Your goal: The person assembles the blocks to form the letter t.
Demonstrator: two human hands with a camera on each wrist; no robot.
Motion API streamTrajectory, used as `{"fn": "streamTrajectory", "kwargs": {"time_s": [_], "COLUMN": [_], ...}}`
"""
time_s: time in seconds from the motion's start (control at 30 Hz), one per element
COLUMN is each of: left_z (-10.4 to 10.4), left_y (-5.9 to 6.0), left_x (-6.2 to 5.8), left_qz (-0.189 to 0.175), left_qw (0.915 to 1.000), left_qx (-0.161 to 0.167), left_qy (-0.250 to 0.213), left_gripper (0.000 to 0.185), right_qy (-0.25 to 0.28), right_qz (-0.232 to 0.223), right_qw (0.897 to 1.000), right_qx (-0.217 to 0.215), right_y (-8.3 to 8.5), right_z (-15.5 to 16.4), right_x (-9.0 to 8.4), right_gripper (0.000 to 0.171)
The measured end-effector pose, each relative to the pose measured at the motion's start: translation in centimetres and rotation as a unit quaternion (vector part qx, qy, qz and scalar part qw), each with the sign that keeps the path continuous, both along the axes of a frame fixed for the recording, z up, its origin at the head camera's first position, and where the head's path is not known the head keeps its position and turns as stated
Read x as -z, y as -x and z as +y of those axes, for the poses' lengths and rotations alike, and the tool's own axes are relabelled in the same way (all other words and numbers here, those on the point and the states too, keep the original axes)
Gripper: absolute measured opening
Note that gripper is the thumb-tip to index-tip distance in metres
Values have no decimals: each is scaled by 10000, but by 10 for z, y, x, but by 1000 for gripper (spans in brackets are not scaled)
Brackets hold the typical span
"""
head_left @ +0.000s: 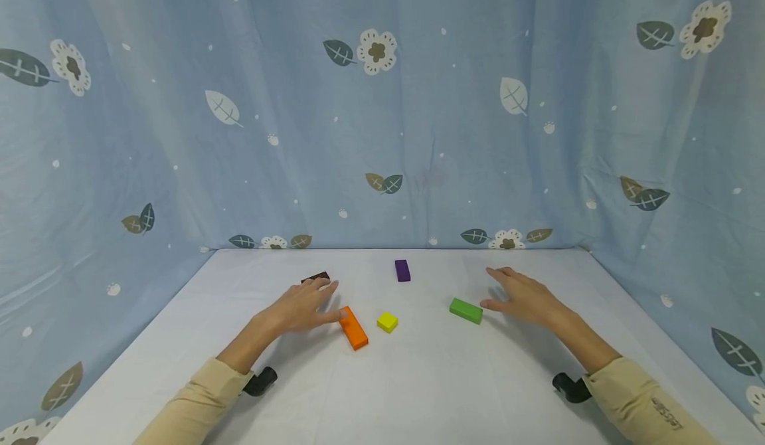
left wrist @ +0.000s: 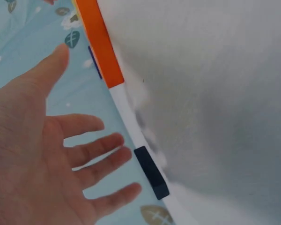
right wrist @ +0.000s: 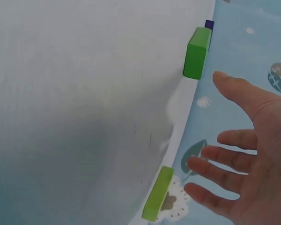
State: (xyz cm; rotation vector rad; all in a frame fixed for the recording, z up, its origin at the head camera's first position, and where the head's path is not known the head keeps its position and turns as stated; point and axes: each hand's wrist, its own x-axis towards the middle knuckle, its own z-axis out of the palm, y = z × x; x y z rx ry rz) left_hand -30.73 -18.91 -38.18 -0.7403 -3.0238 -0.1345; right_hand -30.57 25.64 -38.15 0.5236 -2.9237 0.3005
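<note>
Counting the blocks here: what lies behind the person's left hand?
Behind the left hand, a dark brown rectangular block lies on the white table; its near part is hidden by the fingers.

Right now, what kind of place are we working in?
Likely a staged tabletop booth: a white table walled by a blue floral curtain, with small coloured blocks like the orange block between both hands.

Right hand (right wrist: pixel 253 164) with fingers spread above the white table (right wrist: pixel 75 117), near two green blocks (right wrist: pixel 195 52).
</note>
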Motion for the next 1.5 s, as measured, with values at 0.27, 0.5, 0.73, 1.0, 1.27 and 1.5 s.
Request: {"fn": "streamTrajectory", "kwargs": {"time_s": [0.27, 0.5, 0.73, 1.0, 1.27, 1.5], "left_z": [4, 10, 22, 25, 26, 26], "left_y": [-8, -16, -22, -27, -30, -29], "left_x": [2, 3, 3, 3, 2, 5], "left_qz": [150, 498, 380, 383, 427, 459], "left_qw": [9995, 9973, 9981, 9979, 9971, 9971], "left_qx": [258, 524, 396, 379, 453, 443], "left_qy": [81, 98, 296, 369, 441, 408], "left_gripper": [82, 81, 82, 83, 90, 89], "right_qy": [305, 473, 491, 465, 467, 478], "right_qz": [-126, -309, -414, -471, -499, -436], "right_qw": [9988, 9953, 9934, 9931, 9909, 9905], "right_qx": [-366, -781, -951, -971, -1162, -1217], "right_y": [0, 3, 4, 4, 3, 2], "right_z": [-9, -17, -23, -28, -30, -31], "right_x": [-1, 1, 3, 3, 4, 4], "right_gripper": [72, 58, 45, 42, 30, 28]}}
